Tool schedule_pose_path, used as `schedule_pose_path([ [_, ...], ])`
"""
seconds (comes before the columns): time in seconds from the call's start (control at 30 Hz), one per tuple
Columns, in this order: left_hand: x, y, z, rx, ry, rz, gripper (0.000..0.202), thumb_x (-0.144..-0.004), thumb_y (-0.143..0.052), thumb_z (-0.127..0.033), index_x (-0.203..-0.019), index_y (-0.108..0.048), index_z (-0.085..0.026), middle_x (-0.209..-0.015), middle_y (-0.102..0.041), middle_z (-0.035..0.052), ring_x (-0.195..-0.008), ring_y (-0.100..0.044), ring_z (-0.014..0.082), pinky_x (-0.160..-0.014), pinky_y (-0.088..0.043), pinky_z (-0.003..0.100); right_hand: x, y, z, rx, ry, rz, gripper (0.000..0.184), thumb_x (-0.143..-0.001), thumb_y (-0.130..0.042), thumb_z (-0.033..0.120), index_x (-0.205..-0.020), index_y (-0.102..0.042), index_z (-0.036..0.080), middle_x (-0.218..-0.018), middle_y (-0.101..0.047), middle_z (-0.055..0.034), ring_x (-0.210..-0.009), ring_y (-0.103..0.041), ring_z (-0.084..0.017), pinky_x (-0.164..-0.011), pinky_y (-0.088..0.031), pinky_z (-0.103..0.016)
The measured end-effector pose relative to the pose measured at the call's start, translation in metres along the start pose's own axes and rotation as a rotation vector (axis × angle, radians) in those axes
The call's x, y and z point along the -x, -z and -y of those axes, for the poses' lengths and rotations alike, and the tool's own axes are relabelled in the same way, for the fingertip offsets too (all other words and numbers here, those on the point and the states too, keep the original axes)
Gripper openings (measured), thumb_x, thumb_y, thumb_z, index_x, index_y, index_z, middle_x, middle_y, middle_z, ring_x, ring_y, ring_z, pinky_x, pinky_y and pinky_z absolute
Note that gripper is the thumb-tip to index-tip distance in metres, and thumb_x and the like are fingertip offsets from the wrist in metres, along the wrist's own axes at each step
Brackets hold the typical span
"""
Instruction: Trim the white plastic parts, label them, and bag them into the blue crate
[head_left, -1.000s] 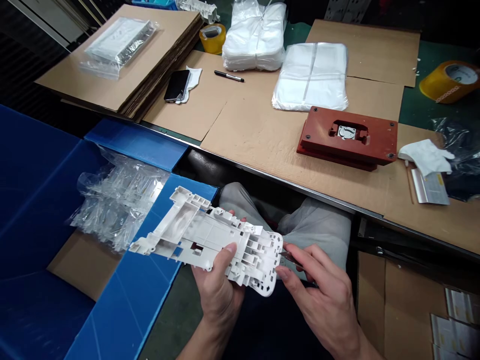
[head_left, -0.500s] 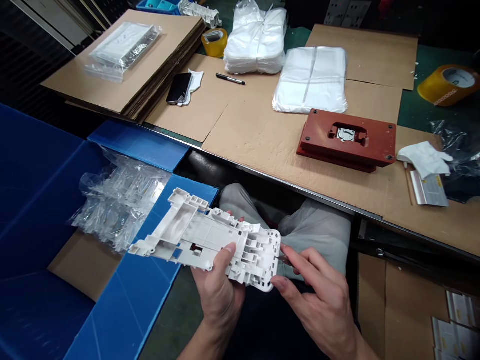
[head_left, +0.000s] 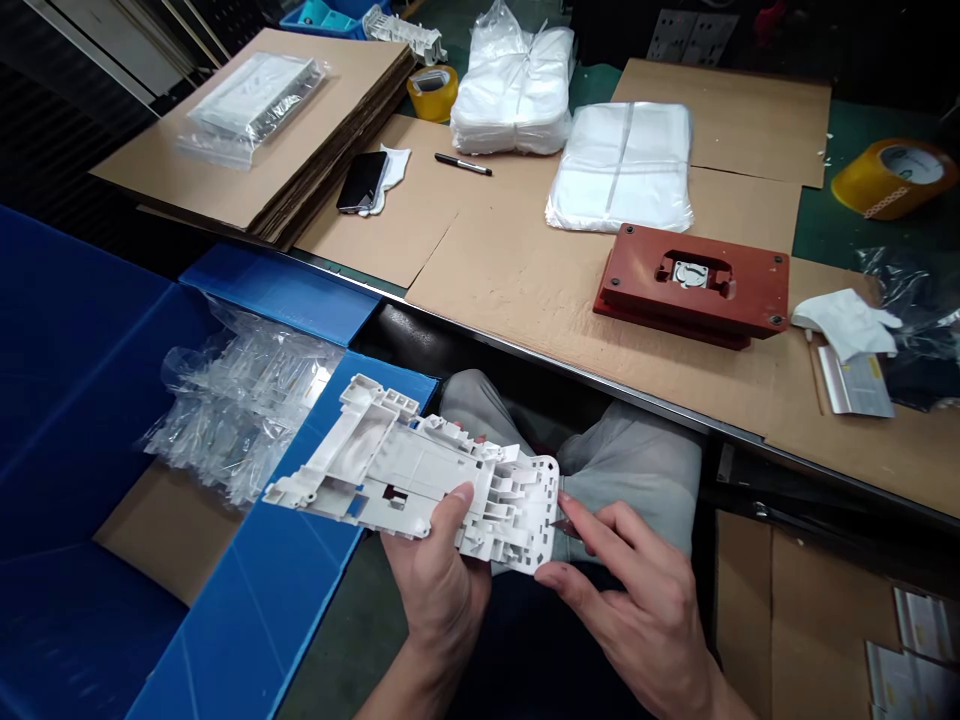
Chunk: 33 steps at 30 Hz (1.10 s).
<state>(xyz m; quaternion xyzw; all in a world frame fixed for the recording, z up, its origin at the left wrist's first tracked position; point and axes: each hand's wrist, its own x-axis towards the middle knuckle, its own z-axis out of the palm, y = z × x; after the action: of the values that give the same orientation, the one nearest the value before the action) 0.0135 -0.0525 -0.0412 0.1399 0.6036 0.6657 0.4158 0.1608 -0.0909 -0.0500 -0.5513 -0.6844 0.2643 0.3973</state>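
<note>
My left hand [head_left: 442,570] is closed around a white molded plastic frame [head_left: 420,470], thumb on its upper face and fingertips showing at its far edge. The frame is held above my lap, tilted, with slots, clips and a rounded, perforated right end. At that end my right hand [head_left: 637,590] pinches a small dark pointed blade [head_left: 568,528], mostly hidden by the fingers. The blade's tip meets the frame's rounded edge. My right thumb is at the frame's lower right corner.
A blue bin [head_left: 247,610] at left holds bagged parts [head_left: 247,390]. Along the bench are a cardboard stack [head_left: 300,150], a phone [head_left: 362,182], a marker [head_left: 463,164], bundled plastic bags [head_left: 622,165], a red fixture block [head_left: 694,285], a tape roll [head_left: 892,178] and a white glove [head_left: 847,322].
The frame's right end has tilted slightly and shifted left. My right hand, with the blade, has moved a little left and down along the edge. The left hand keeps its grip.
</note>
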Motion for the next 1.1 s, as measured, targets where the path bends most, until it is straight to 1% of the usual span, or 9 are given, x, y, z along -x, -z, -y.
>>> schedule_pose_path([
  [0.13, -0.001, -0.001, 0.0, 0.013, 0.003, -0.006, 0.076, -0.072, -0.073, -0.005, -0.139, -0.053, -0.035, -0.144, -0.059, 0.0052, -0.133, -0.053, 0.0363, -0.102, -0.055, 0.05, 0.0, -0.004, 0.006, 0.025, 0.054, -0.045, 0.034, -0.089, -0.072, 0.031, -0.112, -0.073, 0.007, -0.069, -0.058, -0.0052, -0.057, -0.056, -0.014, -0.05, -0.047, -0.027],
  [0.3, -0.01, -0.001, 0.007, -0.01, -0.071, -0.024, 0.073, -0.07, -0.076, -0.006, -0.136, -0.057, -0.032, -0.14, -0.062, 0.0049, -0.132, -0.055, 0.0333, -0.104, -0.053, 0.044, 0.006, -0.001, -0.008, -0.109, 0.208, 0.136, 0.029, -0.092, -0.068, 0.036, -0.107, -0.075, 0.012, -0.067, -0.058, -0.0032, -0.056, -0.056, -0.015, -0.052, -0.045, -0.028],
  [0.4, -0.016, 0.002, 0.008, -0.014, -0.007, 0.031, 0.076, -0.07, -0.08, -0.011, -0.139, -0.054, -0.031, -0.135, -0.066, 0.0071, -0.122, -0.063, 0.0325, -0.096, -0.058, 0.041, 0.009, 0.006, -0.037, -0.129, 0.038, 0.154, 0.03, -0.097, -0.06, 0.032, -0.121, -0.07, 0.016, -0.074, -0.061, -0.0025, -0.06, -0.058, -0.014, -0.054, -0.048, -0.026],
  [0.47, -0.018, 0.004, 0.006, 0.029, 0.143, 0.097, 0.081, -0.07, -0.08, -0.016, -0.142, -0.049, -0.032, -0.13, -0.069, 0.0079, -0.114, -0.067, 0.0328, -0.092, -0.059, 0.043, 0.007, 0.014, -0.058, -0.009, -0.164, 0.165, 0.032, -0.101, -0.053, 0.032, -0.126, -0.068, 0.019, -0.079, -0.062, -0.0029, -0.062, -0.06, -0.014, -0.056, -0.049, -0.026],
  [0.53, -0.018, 0.006, 0.001, 0.127, 0.351, 0.19, 0.076, -0.072, -0.077, -0.025, -0.143, -0.049, -0.028, -0.126, -0.071, 0.0098, -0.112, -0.068, 0.0356, -0.093, -0.058, 0.048, -0.001, 0.025, -0.073, 0.135, -0.241, 0.177, 0.034, -0.101, -0.051, 0.033, -0.129, -0.066, 0.02, -0.081, -0.063, -0.0034, -0.064, -0.061, -0.015, -0.06, -0.05, -0.028],
  [0.7, -0.018, 0.013, -0.012, 0.193, 0.906, 0.408, 0.049, -0.085, -0.058, -0.043, -0.123, -0.067, -0.013, -0.109, -0.077, 0.0165, -0.104, -0.071, 0.039, -0.094, -0.055, 0.055, -0.032, 0.057, -0.082, 0.23, 0.081, 0.235, 0.037, -0.099, -0.056, 0.025, -0.136, -0.061, 0.021, -0.088, -0.064, -0.0048, -0.073, -0.061, -0.016, -0.068, -0.049, -0.03],
  [0.8, -0.016, 0.019, -0.016, 0.118, 1.124, 0.483, 0.053, -0.085, -0.058, -0.049, -0.119, -0.069, -0.01, -0.102, -0.078, 0.0181, -0.095, -0.074, 0.0353, -0.089, -0.057, 0.05, -0.055, 0.07, -0.073, 0.348, 0.314, 0.347, 0.04, -0.098, -0.057, 0.023, -0.138, -0.058, 0.02, -0.091, -0.065, -0.0061, -0.077, -0.06, -0.017, -0.071, -0.047, -0.031],
  [0.9, -0.009, 0.021, -0.02, 0.068, 1.226, 0.488, 0.073, -0.084, -0.051, -0.069, -0.116, -0.071, -0.006, -0.099, -0.077, 0.0203, -0.086, -0.076, 0.0318, -0.077, -0.059, 0.042, -0.077, 0.075, -0.063, 0.442, 0.5, 0.471, 0.036, -0.1, -0.055, 0.03, -0.134, -0.061, 0.018, -0.091, -0.063, -0.007, -0.076, -0.057, -0.018, -0.068, -0.044, -0.033],
  [1.1, 0.008, 0.018, -0.019, 0.065, 1.189, 0.461, 0.096, -0.078, -0.025, -0.09, -0.114, -0.072, -0.014, -0.088, -0.077, 0.0144, -0.07, -0.073, 0.0254, -0.063, -0.056, 0.036, -0.102, 0.073, -0.046, 0.491, 0.665, 0.622, 0.045, -0.1, -0.05, 0.049, -0.131, -0.06, 0.017, -0.091, -0.062, -0.0082, -0.075, -0.054, -0.02, -0.065, -0.041, -0.034],
])
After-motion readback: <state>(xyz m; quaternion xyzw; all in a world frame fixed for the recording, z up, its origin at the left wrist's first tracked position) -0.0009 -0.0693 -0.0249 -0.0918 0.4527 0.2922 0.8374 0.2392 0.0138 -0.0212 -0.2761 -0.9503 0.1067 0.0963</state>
